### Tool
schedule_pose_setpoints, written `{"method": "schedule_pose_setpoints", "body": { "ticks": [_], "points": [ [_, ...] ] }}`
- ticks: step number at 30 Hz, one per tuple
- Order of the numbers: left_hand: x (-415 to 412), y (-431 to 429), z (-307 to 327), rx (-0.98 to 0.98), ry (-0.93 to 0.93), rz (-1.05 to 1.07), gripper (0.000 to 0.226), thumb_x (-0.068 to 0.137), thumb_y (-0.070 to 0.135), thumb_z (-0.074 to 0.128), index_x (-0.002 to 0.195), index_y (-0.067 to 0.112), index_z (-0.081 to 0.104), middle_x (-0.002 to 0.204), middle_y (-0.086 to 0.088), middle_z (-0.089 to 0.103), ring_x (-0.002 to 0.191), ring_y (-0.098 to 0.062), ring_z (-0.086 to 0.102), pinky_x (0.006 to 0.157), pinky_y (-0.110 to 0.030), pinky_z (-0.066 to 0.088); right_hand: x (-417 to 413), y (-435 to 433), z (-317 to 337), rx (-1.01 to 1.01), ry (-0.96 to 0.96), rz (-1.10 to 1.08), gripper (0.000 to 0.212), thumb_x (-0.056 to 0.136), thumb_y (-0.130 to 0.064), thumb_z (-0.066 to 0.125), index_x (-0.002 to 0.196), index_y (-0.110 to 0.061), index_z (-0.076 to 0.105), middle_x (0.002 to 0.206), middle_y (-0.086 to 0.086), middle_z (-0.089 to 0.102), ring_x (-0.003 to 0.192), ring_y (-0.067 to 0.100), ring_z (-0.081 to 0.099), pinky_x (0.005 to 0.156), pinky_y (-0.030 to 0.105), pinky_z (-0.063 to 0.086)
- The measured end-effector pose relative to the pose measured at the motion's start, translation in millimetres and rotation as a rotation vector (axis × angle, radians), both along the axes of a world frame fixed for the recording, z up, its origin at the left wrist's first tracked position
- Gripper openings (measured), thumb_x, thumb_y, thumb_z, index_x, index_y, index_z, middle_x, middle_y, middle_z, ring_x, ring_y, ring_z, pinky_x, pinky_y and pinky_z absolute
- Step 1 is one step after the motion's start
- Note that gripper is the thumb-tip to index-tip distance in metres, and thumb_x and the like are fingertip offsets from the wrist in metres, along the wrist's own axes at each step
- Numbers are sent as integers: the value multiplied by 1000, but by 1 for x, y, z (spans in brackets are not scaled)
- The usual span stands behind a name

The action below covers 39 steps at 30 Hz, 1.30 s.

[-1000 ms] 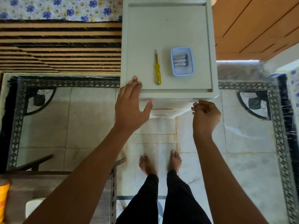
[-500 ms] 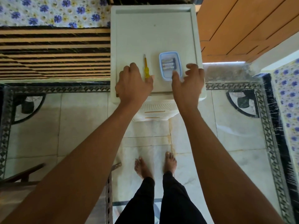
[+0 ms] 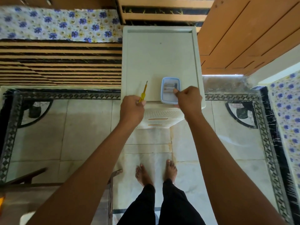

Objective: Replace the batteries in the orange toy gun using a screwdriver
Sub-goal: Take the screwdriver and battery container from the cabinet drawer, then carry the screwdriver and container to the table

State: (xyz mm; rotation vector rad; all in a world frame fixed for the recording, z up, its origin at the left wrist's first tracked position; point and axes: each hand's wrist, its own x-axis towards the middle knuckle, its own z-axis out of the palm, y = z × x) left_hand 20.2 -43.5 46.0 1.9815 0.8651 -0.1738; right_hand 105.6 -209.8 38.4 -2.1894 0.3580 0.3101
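Observation:
My left hand grips the yellow-handled screwdriver by its handle, the metal tip pointing away from me over the white cabinet top. My right hand holds the small blue-rimmed plastic box at its near right corner, thumb inside the rim. Batteries lie in the box. The box sits at the cabinet's front edge and slightly overhangs it. The orange toy gun is nowhere in view.
The white plastic cabinet stands against a slatted wooden bed frame with a floral sheet. A wooden door is at the right. Below lie marble floor tiles, my bare feet, and a chair frame at the lower left.
Both hands have closed: the left took the screwdriver, the right took the box's corner. Screwdriver and box have slid toward the cabinet's front edge. The view tilted back.

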Motion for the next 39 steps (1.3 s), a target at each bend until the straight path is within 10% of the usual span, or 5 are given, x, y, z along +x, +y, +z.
{"method": "schedule_pose_setpoints", "body": {
  "ticks": [3, 7, 22, 31, 39],
  "points": [
    [-51, -1, 16, -201, -16, 83, 11, 104, 23, 64, 108, 17, 72, 91, 0, 64, 88, -21, 63, 85, -43, 58, -50, -6, 25, 168, 35, -20, 33, 97, -28, 73, 82, -11, 50, 93, 15, 65, 90, 29, 73, 71, 51, 66],
    [-127, -3, 44, -350, -53, 144, 7, 100, 18, 70, 93, 17, 69, 84, -3, 62, 73, -19, 64, 58, -26, 58, -123, -14, 63, 328, 84, -35, 32, 97, -25, 74, 87, -4, 53, 105, 20, 68, 97, 26, 74, 66, 44, 67],
    [-336, -75, 142, -281, -228, 354, 21, 99, 14, 70, 89, -4, 70, 71, -7, 73, 60, -8, 68, 55, -21, 56, -294, -81, 137, 545, 48, 236, 35, 96, -17, 75, 84, 6, 52, 100, 19, 70, 102, 24, 74, 59, 36, 63],
    [-460, -134, 170, -272, -241, 513, 24, 99, 16, 70, 90, -7, 71, 70, -6, 74, 52, -17, 68, 70, -50, 60, -405, -99, 152, 560, 66, 453, 31, 95, -15, 75, 76, -7, 52, 99, 20, 68, 100, 18, 74, 58, 40, 63],
    [-583, -116, 180, -236, -309, 600, 26, 99, 18, 71, 77, 5, 70, 67, -8, 70, 63, -23, 69, 53, -25, 54, -515, -75, 166, 580, 7, 580, 31, 95, -14, 75, 75, -6, 53, 85, 3, 66, 97, 14, 73, 56, 36, 62]
  ]
}}
